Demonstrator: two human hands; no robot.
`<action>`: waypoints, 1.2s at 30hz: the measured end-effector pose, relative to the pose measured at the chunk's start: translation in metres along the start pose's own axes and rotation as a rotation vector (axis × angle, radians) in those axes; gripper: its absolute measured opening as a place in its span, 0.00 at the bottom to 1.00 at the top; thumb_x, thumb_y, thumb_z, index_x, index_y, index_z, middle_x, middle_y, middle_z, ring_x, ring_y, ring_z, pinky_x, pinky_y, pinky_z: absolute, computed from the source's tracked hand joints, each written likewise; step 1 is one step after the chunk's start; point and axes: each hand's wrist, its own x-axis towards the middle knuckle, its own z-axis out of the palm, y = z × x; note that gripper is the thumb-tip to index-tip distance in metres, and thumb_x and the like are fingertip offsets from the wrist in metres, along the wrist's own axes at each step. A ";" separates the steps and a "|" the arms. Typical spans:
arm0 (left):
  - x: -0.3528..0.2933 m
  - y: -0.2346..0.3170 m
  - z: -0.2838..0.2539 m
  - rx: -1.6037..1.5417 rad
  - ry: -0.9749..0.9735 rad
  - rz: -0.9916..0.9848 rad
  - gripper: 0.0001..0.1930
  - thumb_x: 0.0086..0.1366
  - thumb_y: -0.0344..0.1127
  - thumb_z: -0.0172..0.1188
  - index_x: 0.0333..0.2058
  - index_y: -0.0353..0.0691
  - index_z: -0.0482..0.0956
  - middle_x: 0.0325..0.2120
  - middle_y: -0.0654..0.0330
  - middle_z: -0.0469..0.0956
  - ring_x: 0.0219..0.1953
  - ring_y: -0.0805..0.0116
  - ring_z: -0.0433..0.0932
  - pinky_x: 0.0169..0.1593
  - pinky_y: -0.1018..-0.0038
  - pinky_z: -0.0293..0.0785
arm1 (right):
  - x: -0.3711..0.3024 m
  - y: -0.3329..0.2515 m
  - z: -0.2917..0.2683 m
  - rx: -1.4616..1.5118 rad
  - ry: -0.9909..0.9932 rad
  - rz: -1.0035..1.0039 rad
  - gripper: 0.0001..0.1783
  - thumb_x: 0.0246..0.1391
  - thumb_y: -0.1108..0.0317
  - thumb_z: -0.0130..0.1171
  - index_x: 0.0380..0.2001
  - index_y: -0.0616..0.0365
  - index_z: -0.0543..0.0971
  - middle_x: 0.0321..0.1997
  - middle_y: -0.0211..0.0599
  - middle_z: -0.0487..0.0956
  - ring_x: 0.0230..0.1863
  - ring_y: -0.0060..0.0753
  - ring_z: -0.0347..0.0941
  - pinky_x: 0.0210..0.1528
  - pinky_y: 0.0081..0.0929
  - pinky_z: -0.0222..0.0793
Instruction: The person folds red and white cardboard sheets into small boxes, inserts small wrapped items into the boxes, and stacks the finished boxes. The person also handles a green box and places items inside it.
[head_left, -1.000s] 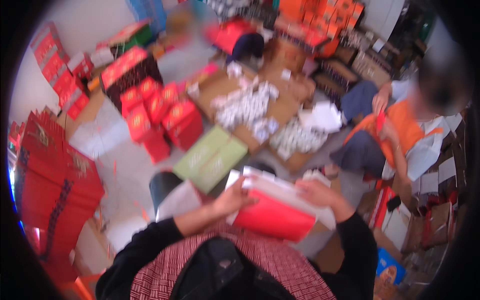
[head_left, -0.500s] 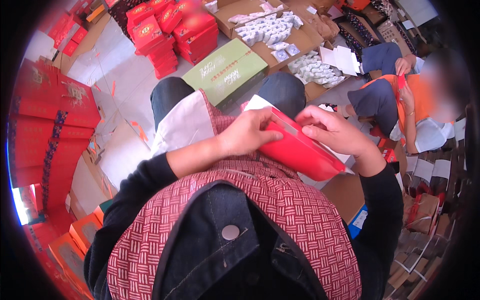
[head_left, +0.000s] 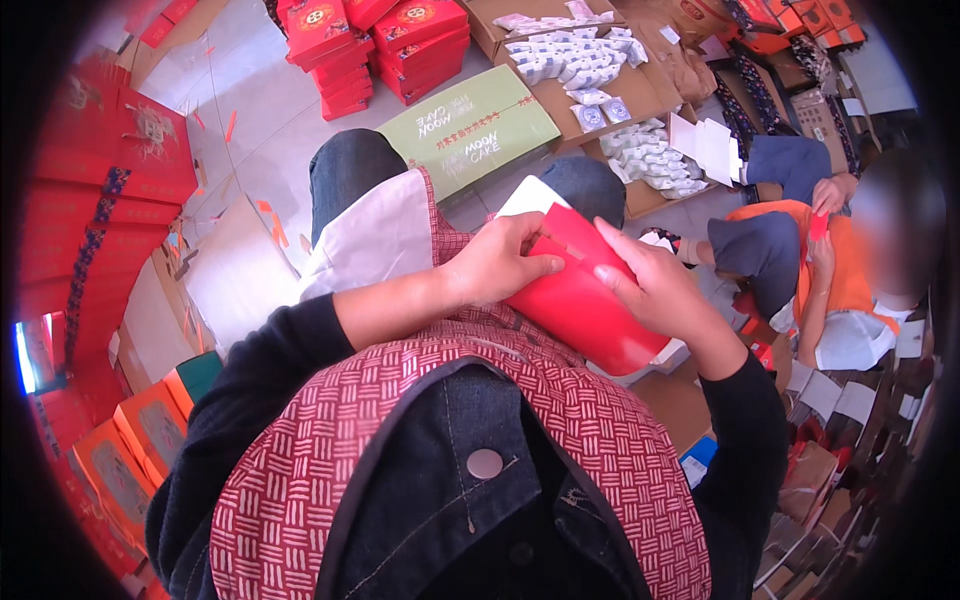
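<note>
In front of my lap I hold a red folded cardboard piece (head_left: 592, 318) with white showing at its far end and along its lower right edge. My left hand (head_left: 500, 262) pinches its left edge, thumb lying on the red face. On the opposite side, my right hand (head_left: 655, 278) grips the far right edge, with its thumb on the red face and its other fingers partly hidden behind. Beneath the cardboard is my red-and-white patterned apron (head_left: 470, 330).
A green carton (head_left: 470, 135) stands beyond my knees, beside stacked red boxes (head_left: 420, 45). Cardboard trays of small wrapped packets (head_left: 580, 60) lie farther right. A co-worker in orange (head_left: 850, 265) sits at the right. Large red boxes (head_left: 140, 220) and orange boxes (head_left: 150, 425) line the left.
The red cardboard has turned so its broad face shows more. My right hand has shifted on it, its fingers now along the far right edge. The surroundings have shifted slightly in view.
</note>
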 end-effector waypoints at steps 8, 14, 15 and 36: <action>0.002 0.007 -0.011 0.084 -0.012 -0.032 0.11 0.56 0.30 0.61 0.38 0.35 0.74 0.23 0.63 0.72 0.26 0.77 0.68 0.32 0.78 0.67 | 0.022 0.007 0.004 0.121 -0.033 -0.022 0.24 0.60 0.61 0.44 0.57 0.63 0.64 0.46 0.54 0.74 0.47 0.51 0.71 0.48 0.32 0.65; 0.002 -0.002 -0.016 -0.085 0.001 0.021 0.16 0.56 0.26 0.60 0.42 0.32 0.67 0.27 0.58 0.76 0.31 0.76 0.74 0.34 0.79 0.71 | 0.020 -0.002 0.001 0.186 -0.096 0.043 0.24 0.60 0.62 0.43 0.57 0.62 0.64 0.46 0.53 0.74 0.46 0.49 0.72 0.49 0.31 0.65; 0.001 -0.001 -0.015 -0.178 0.025 0.016 0.18 0.56 0.25 0.60 0.43 0.32 0.65 0.28 0.57 0.77 0.32 0.75 0.75 0.35 0.79 0.72 | 0.022 -0.002 0.001 0.181 -0.104 0.048 0.24 0.60 0.62 0.43 0.57 0.62 0.64 0.46 0.53 0.74 0.46 0.49 0.72 0.49 0.31 0.65; -0.012 0.003 -0.019 -0.408 0.075 -0.223 0.04 0.57 0.24 0.60 0.32 0.31 0.78 0.28 0.57 0.80 0.30 0.75 0.78 0.37 0.80 0.75 | 0.026 -0.025 0.021 0.193 -0.071 0.068 0.22 0.60 0.67 0.42 0.57 0.62 0.65 0.45 0.51 0.74 0.45 0.48 0.72 0.49 0.31 0.65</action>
